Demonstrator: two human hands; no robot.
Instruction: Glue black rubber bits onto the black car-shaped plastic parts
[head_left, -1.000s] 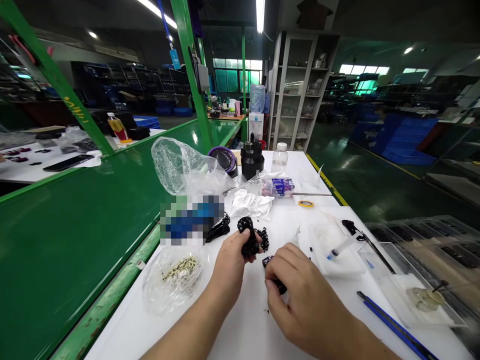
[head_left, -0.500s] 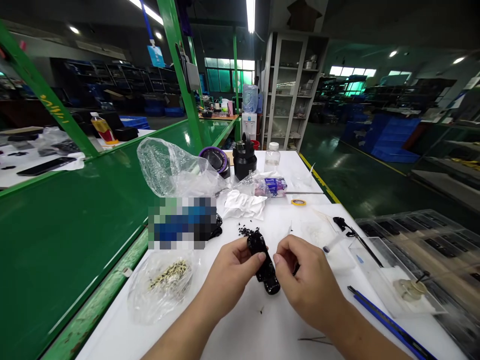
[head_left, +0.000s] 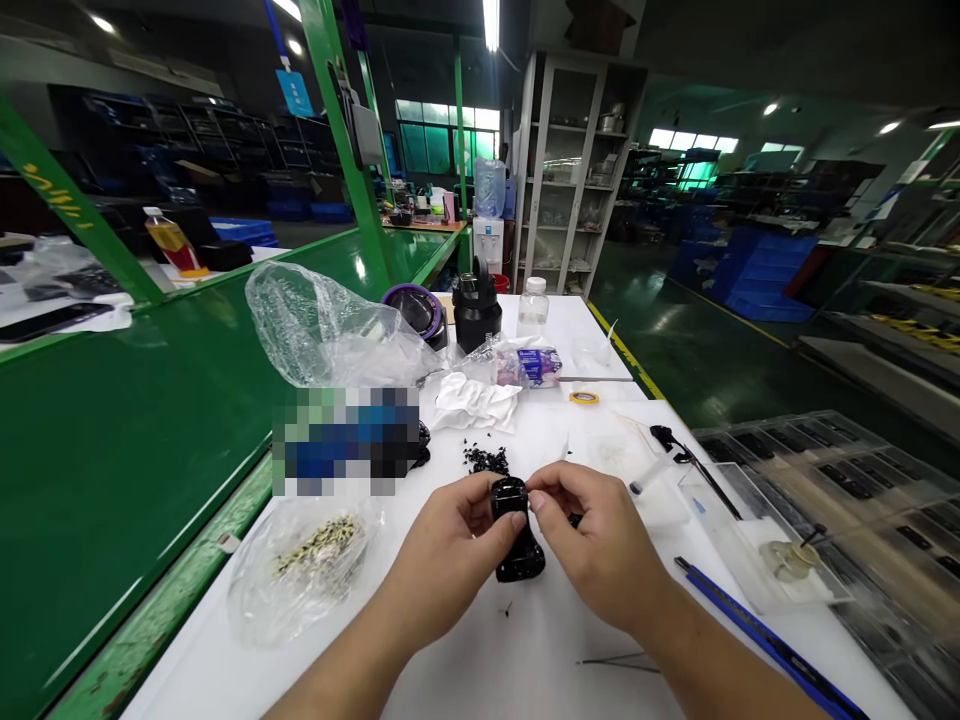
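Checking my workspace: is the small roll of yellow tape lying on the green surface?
No, the small roll of yellow tape lies on the white tabletop, beyond both hands.

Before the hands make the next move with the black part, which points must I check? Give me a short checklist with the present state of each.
1. Left hand grips black part: ok.
2. Right hand fingertips meet the part's top end: ok.
3. Small piece between right fingertips: cannot tell.
4. Pile of small black pieces close beyond the hands: ok.
5. Tweezers on white table near right wrist: ok.
6. Part seated correctly: cannot tell.
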